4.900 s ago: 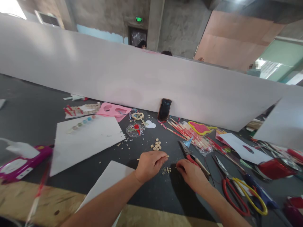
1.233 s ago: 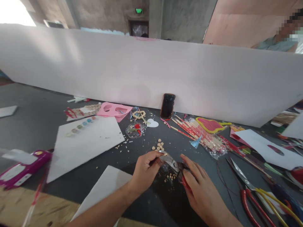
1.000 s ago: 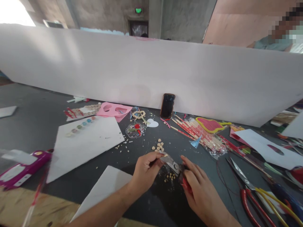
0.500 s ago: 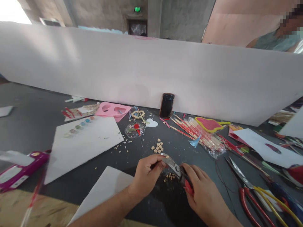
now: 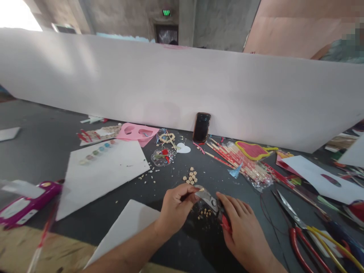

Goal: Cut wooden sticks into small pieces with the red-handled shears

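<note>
My right hand (image 5: 241, 223) is wrapped round the red handles of a pair of pruning shears (image 5: 209, 200), whose curved jaws point left. My left hand (image 5: 178, 206) is closed in a pinch at the jaw tips. A small pale wooden piece (image 5: 202, 190) shows between the jaws; most of it is hidden by the fingers. Just beyond the hands lies a cluster of flower-shaped wooden pieces (image 5: 191, 176). Below the shears, small cut wooden bits (image 5: 205, 214) are scattered on the dark tabletop.
A phone (image 5: 201, 127) leans on the white partition (image 5: 176, 83). Bundled red-and-tan sticks (image 5: 236, 161) and scissors (image 5: 295, 218) lie to the right. White boards (image 5: 99, 178), a purple glue gun (image 5: 31, 203) and pink cut-out foam (image 5: 136, 132) are on the left. A person's sleeve (image 5: 342, 51) shows beyond the partition.
The view has shifted slightly. Both hands keep their hold on the shears and the wooden piece, with hardly any movement. The person behind the partition has moved to the right.
</note>
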Tool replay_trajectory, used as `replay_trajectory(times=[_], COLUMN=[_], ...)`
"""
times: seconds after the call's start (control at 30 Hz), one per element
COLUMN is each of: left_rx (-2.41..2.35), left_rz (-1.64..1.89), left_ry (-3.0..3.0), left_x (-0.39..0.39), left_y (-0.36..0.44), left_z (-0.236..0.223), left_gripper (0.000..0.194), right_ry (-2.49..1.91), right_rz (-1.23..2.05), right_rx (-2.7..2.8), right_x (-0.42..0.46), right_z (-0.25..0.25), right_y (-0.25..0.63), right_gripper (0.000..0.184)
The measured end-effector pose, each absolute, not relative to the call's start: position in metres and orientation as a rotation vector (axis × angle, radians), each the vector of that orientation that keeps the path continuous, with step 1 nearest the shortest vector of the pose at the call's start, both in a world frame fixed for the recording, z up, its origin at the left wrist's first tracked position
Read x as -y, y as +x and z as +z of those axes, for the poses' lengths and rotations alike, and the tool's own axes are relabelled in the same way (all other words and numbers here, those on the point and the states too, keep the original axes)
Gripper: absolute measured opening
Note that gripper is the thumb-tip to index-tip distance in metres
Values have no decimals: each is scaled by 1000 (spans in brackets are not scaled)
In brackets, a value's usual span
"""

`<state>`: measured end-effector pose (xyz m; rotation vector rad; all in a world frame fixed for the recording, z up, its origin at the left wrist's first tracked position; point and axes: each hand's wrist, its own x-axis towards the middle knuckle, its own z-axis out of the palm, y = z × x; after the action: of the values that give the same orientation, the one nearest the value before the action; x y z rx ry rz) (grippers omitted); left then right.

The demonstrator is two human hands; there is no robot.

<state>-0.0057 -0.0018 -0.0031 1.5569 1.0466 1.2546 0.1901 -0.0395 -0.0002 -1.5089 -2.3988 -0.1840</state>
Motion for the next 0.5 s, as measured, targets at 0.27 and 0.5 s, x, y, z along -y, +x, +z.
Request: replay_trajectory(times=[0.27,0.5], left_rx=[-1053,-1073], left_rz=[1173,1164], left_ry=[1592,1615], left_x=[1,1], left_y=[-6,-6], left_z=[-5,-5], left_gripper=[18,16], right_ry=[-1503,-1531], right_rz=[-110,-9], right_rx=[2399,2402], right_x=[41,42], right_z=[-2,2], right_y=[191,190], right_gripper=[63,57])
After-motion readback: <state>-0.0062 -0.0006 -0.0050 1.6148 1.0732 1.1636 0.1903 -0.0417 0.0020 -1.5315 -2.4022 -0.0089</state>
